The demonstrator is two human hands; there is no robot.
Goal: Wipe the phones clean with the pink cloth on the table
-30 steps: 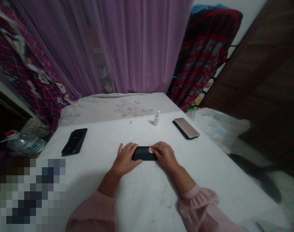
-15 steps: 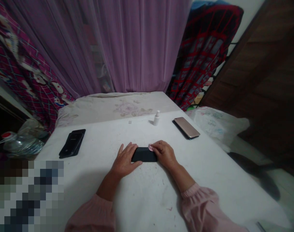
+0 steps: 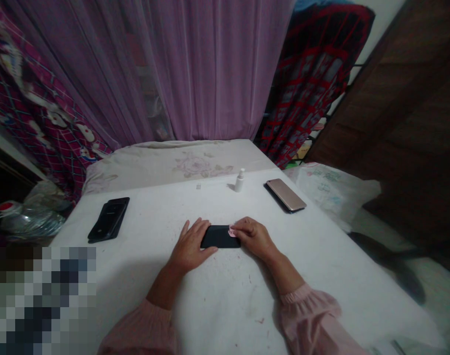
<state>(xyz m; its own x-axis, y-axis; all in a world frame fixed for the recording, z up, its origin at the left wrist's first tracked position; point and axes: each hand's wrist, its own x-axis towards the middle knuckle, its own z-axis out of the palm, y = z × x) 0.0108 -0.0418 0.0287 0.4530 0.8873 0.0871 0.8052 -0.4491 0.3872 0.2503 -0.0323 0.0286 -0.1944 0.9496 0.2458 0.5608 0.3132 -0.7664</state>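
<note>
Near the middle of the white-covered desk, between the person's two hands, a dark phone lies flat with its long axis running left to right, square across the person's front. That crosswise lie seems to be the relation that matters most, as it gives each hand one end of the phone.

At the left end is the left hand, its fingers by the far edge and its thumb by the near edge, so that this end sits held between them. How firmly they press, I cannot tell.

At the right end is the right hand, its fingers pinched together on a small pink piece over the far right part of the phone. Most of the phone's length stretches leftward from these fingertips, and the hand hides some of the right end. The piece appears to touch the glass, though the contact itself is too small to make out.

Beyond the hands, a white bottle stands upright, slightly right of the phone's middle. A gold-coloured phone lies farther right, close to the desk's right edge, while overlapping black phones lie well apart on the left.
</note>
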